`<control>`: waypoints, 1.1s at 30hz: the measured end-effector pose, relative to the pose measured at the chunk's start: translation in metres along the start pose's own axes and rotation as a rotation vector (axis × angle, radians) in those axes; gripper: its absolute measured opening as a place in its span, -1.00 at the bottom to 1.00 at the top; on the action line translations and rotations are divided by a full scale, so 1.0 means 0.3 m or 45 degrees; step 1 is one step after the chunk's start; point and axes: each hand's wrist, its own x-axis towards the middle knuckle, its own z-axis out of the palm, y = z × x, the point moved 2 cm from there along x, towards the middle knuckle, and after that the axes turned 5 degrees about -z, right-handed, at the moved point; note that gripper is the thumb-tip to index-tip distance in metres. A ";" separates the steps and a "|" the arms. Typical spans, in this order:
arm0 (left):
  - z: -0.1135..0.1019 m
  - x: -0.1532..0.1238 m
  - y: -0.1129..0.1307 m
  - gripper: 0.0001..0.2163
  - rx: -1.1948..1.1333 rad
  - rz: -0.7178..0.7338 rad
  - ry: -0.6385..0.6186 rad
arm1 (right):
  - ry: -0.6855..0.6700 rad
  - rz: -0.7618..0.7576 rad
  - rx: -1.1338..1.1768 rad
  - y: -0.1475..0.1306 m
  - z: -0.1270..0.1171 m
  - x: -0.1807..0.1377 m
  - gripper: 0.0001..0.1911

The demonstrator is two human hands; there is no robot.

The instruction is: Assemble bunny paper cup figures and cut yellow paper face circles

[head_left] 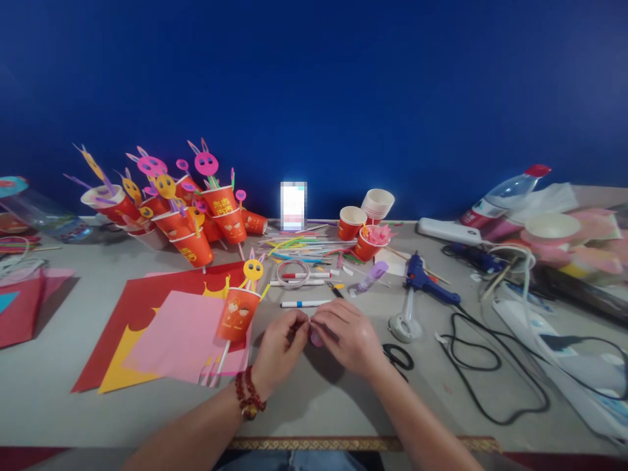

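On the left of the grey table (44, 386), a red cup (239, 316) with a yellow rabbit face (253, 269) lies tilted on a pink sheet (171, 333). Next comes the left hand (280, 347) (red beads (249, 392) round its wrist), then a small pink piece (316, 338), partly hidden, pinched between both hands' fingertips. The right hand (347, 335) follows, black-handled scissors (410, 361) just beside its wrist, and a blue glue gun (426, 282) beyond.

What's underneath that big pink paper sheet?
Yellow paper and red paper show past its edges; whatever the middle of the pink sheet covers can't be seen.
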 end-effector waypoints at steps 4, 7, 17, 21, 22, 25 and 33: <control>0.000 -0.003 0.003 -0.89 0.095 0.027 0.021 | 0.000 -0.032 -0.089 -0.005 0.006 -0.001 -0.77; -0.001 -0.003 0.011 -0.88 0.155 0.072 0.027 | 0.021 -0.042 -0.111 -0.005 0.010 -0.002 -0.78; -0.004 -0.002 0.016 -0.85 0.055 -0.005 -0.015 | 0.054 0.009 0.046 0.001 0.008 -0.005 -0.82; -0.002 -0.003 0.001 -0.86 -0.112 -0.091 -0.051 | 0.161 0.138 0.036 0.025 -0.005 -0.014 -0.84; -0.002 -0.002 -0.002 -0.86 -0.183 -0.119 -0.042 | 0.207 0.217 0.008 0.037 -0.012 -0.018 -0.84; -0.003 0.004 -0.008 -0.84 -0.445 -0.209 -0.003 | 0.258 0.477 -0.110 0.080 -0.028 -0.033 -0.82; 0.023 0.018 0.010 -0.85 -1.335 -0.548 -0.321 | 0.287 0.451 0.309 0.093 -0.003 -0.035 -0.77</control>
